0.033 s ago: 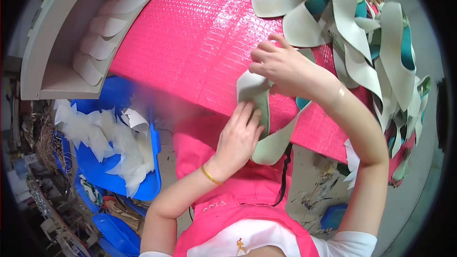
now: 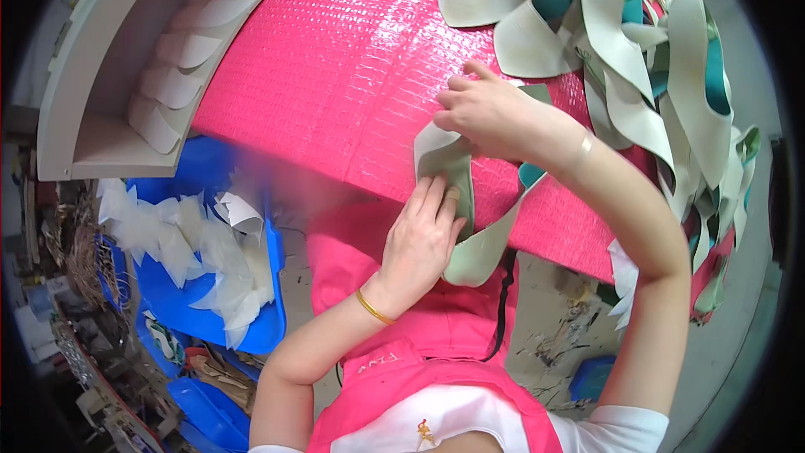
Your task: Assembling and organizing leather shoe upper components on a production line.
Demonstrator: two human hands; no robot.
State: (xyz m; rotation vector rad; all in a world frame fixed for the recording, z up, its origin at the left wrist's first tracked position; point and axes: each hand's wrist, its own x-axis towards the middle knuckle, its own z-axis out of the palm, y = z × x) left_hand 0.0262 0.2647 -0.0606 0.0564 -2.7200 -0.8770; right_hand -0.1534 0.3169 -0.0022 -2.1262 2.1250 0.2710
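A pale grey-green shoe upper [image 2: 457,168], curved into a loop with its front part hanging over the edge, lies on the near edge of the pink-covered work surface [image 2: 335,67]. My left hand [image 2: 422,231] grips its near side, fingers laid along the strip and the thumb by its edge. Over the far part of the same piece, my right hand [image 2: 486,113] is closed with fingers curled; its fingertips are turned away, so what they pinch is hidden. More uppers with teal lining [image 2: 537,42] pile up at the far right.
A grey curved rack [image 2: 92,75] with a row of white pieces [image 2: 172,84] stands at the far left. Below it, a blue bin [image 2: 272,285] holds thin white sheets [image 2: 172,243]. Further blue containers [image 2: 210,411] sit on the floor. The pink surface ends close to my body.
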